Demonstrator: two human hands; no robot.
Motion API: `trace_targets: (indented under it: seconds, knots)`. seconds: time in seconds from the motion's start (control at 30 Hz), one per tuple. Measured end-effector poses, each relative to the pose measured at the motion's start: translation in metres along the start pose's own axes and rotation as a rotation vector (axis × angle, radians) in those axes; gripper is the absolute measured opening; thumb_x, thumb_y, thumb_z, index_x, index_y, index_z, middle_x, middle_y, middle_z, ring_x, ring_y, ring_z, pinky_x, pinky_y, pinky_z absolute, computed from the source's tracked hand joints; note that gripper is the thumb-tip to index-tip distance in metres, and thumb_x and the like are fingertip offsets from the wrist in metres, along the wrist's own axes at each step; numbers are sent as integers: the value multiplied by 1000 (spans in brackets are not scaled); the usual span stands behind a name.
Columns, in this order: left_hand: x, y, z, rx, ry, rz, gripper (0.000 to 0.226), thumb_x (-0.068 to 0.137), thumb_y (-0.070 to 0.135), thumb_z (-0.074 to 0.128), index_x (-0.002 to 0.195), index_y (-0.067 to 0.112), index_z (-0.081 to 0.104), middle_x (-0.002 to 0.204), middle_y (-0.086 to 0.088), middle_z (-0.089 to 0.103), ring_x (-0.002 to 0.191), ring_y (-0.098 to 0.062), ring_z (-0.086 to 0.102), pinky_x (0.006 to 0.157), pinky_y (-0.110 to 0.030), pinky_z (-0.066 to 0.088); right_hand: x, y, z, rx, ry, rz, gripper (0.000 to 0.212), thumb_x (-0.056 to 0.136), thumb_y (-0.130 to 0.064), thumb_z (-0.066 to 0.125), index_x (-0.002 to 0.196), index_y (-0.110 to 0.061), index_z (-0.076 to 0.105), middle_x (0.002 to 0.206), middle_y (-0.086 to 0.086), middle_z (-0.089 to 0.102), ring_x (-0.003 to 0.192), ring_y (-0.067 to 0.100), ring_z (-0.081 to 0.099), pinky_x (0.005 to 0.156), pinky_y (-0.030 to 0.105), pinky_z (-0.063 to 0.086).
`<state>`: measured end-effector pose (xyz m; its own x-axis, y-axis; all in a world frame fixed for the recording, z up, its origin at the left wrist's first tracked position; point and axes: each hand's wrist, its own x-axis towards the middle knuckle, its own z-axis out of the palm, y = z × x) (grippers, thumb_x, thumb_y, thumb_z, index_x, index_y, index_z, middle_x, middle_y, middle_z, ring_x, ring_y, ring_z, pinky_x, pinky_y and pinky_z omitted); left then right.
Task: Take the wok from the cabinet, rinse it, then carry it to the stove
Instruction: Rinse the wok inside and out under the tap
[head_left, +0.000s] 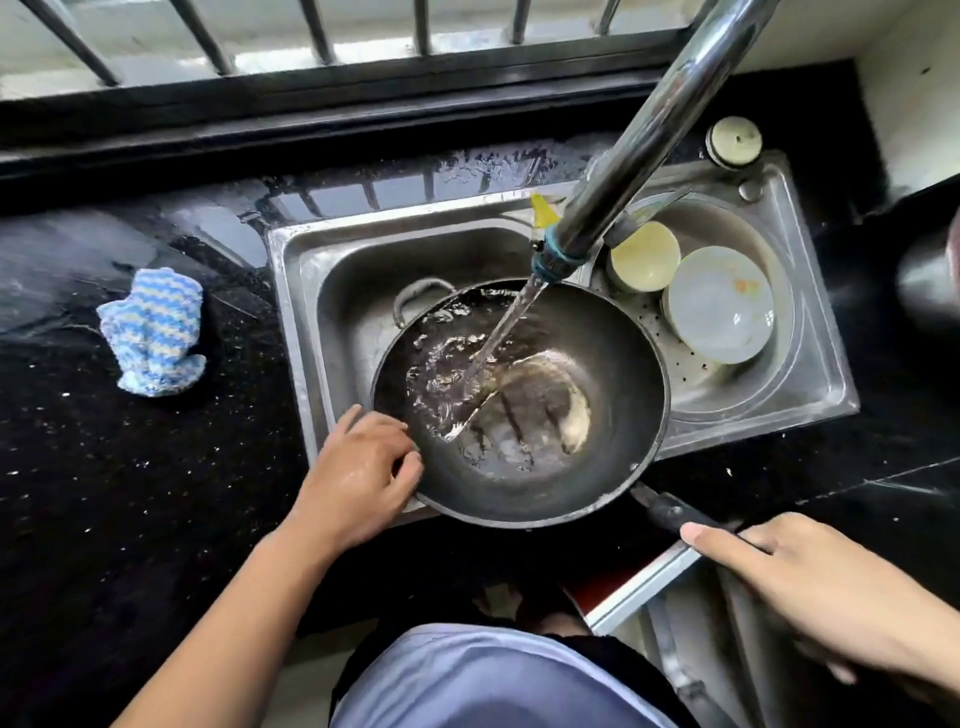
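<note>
A dark round wok (602, 364) sits tilted in the left basin of the steel sink (332, 291). Water runs from the chrome faucet (639, 145) into the wok and pools at its bottom. My left hand (363, 467) grips the wok's near-left rim, fingers curled over the edge. My right hand (789, 582) holds the end of the wok's long dark handle (670, 512), which sticks out over the counter's front edge. A small loop handle (415, 296) shows on the wok's far side.
The right basin holds a white plate (722, 306) and a pale bowl (647, 257). A blue striped knitted cloth (153, 332) lies on the wet black counter (130, 493) to the left. A cabinet door (644, 587) stands open below right. Window bars run behind.
</note>
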<state>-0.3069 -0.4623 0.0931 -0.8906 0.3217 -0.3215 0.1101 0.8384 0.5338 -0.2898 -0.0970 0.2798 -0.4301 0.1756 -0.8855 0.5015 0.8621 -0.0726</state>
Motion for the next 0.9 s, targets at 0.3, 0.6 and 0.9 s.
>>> trace_targets:
  seconds: [0.3,0.6,0.9]
  knots:
    - [10,-14,-76,-8,307,114,49,100,28,42,57,10,56,63,-2,58,67,-26,54,83,-46,47,19,-19,35,349,-423,-15,58,79,-69,59,57,-17,44,45,4,35,30,17,32,34,19,26]
    - [60,4,-89,-223,267,79,41,105,41,42,126,21,71,158,-4,48,150,-20,36,123,-32,24,32,-32,78,942,-714,106,46,67,-43,77,58,-16,40,53,4,18,31,10,14,33,15,21]
    - [72,46,-65,-380,294,-85,76,104,66,19,167,25,10,176,2,5,161,-10,1,129,-32,4,37,-34,71,1178,-1001,174,48,60,-26,86,59,-14,39,40,-3,21,24,10,19,33,14,20]
